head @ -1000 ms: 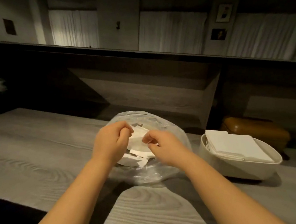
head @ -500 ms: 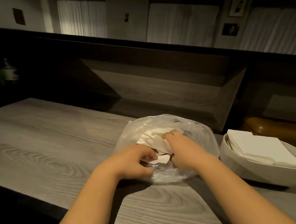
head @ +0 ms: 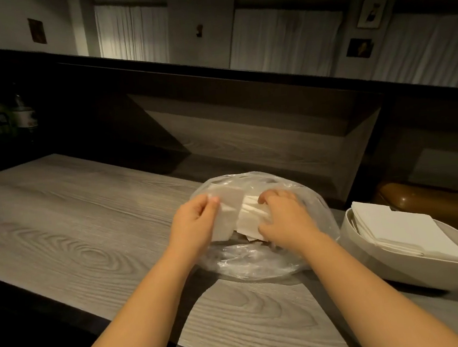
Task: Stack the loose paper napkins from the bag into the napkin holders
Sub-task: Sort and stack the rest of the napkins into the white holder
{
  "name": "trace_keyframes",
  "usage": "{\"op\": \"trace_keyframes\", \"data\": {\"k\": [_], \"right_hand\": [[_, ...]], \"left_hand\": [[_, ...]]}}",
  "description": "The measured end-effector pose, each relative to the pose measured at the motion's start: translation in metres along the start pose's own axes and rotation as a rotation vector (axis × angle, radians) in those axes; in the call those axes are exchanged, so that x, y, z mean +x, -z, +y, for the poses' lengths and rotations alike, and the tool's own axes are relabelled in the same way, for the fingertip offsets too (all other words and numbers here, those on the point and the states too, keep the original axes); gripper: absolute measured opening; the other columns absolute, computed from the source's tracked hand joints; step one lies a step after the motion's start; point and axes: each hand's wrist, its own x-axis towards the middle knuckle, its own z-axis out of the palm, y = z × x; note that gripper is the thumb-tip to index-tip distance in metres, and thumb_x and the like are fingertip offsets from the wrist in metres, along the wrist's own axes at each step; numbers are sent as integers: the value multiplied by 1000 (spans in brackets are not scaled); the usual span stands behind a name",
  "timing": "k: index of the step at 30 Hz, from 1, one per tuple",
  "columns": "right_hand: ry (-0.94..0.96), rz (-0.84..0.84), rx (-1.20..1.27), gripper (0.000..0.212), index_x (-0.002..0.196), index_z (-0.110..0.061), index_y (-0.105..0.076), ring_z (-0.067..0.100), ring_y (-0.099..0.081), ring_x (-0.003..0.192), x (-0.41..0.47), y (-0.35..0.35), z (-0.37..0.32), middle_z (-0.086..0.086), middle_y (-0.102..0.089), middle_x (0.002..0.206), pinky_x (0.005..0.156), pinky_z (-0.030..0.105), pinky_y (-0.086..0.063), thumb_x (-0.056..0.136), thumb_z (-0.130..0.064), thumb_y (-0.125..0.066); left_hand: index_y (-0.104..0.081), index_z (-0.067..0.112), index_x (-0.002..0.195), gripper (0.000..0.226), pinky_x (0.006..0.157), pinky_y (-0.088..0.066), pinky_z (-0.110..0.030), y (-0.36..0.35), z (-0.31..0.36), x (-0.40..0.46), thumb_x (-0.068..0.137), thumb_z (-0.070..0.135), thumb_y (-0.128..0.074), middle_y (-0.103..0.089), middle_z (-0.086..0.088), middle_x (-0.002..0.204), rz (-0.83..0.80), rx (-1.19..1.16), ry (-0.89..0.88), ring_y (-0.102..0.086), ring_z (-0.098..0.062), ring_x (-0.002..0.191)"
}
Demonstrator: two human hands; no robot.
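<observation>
Napkins (head: 251, 217) sit in the plastic bag (head: 303, 193) mid-table, left hand (head: 196, 224) pinching one, right hand (head: 286, 221) gripping a bunch; next, lift them to the holder (head: 419, 275) at three o'clock.

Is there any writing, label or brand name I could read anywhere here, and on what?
None can be read.
Bottles in the dark at far left carry labels, too blurred to read.
Framed pictures on the wall show no legible words.
The bag, napkins and napkin holder are plain.
</observation>
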Motion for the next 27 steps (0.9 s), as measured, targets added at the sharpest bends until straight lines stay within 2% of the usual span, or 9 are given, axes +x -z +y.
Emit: {"op": "trace_keyframes", "data": {"k": [2,4,6,10,14,18,20,24,27], "right_hand": [[61,111,44,33,123,-23,-55,12,-52,106,4,3,-7,-2,-55,127,89,26,-48,90,-15,-57],[122,71,8,33,126,-20,-56,13,-56,104,11,3,-16,-1,-58,127,89,27,-49,94,-14,-53],[90,-48,-15,39,133,-19,-53,15,-57,103,21,4,-28,2,-61,125,92,31,-49,95,-25,-56],[-56,-219,-182,48,119,-22,-56,20,-57,99,43,-6,-53,1,-62,109,92,39,-50,86,-56,-63],[-150,-391,-285,29,106,-15,-59,24,-57,101,55,-7,-68,4,-58,96,98,42,-48,87,-37,-64],[-87,-441,-309,40,129,-9,-54,25,-51,96,61,5,-70,8,-54,105,93,38,-49,90,-13,-63],[-52,-453,-305,40,131,-9,-54,24,-51,96,63,13,-65,7,-55,107,90,38,-48,92,-14,-61],[15,-449,-246,13,101,-14,-59,19,-52,88,64,22,-56,0,-55,92,81,34,-41,99,-21,-47],[22,-436,-233,18,84,-14,-51,15,-49,78,57,23,-57,-1,-51,86,77,32,-38,98,-12,-40]], "left_hand": [[-64,10,94,28,54,-48,-19,-2,6,0,104,27,-44,-63,-1,87,141,-151,60,-59,-12,74],[-63,20,92,26,64,-52,-26,-3,8,2,106,24,-41,-63,1,90,204,-264,82,-60,-13,80],[-62,27,94,26,69,-52,-26,-4,7,2,106,21,-40,-63,5,93,256,-315,56,-60,-12,85],[-61,23,105,21,56,-46,-9,-6,6,3,106,23,-40,-61,7,95,343,-341,46,-57,-7,85],[-61,27,98,22,65,-47,-22,-8,5,6,106,24,-41,-62,6,95,372,-387,66,-58,-10,88],[-62,22,103,22,65,-47,-20,-7,6,6,106,24,-39,-63,5,97,375,-418,71,-58,-9,87],[-61,23,103,22,67,-47,-21,-6,6,6,106,25,-39,-62,5,99,361,-418,72,-58,-10,89],[-61,27,98,23,69,-50,-25,-6,7,5,106,25,-39,-63,7,95,372,-429,69,-58,-10,87],[-61,27,94,24,63,-49,-19,-5,7,6,106,25,-40,-63,5,94,406,-460,79,-59,-10,85]]}}
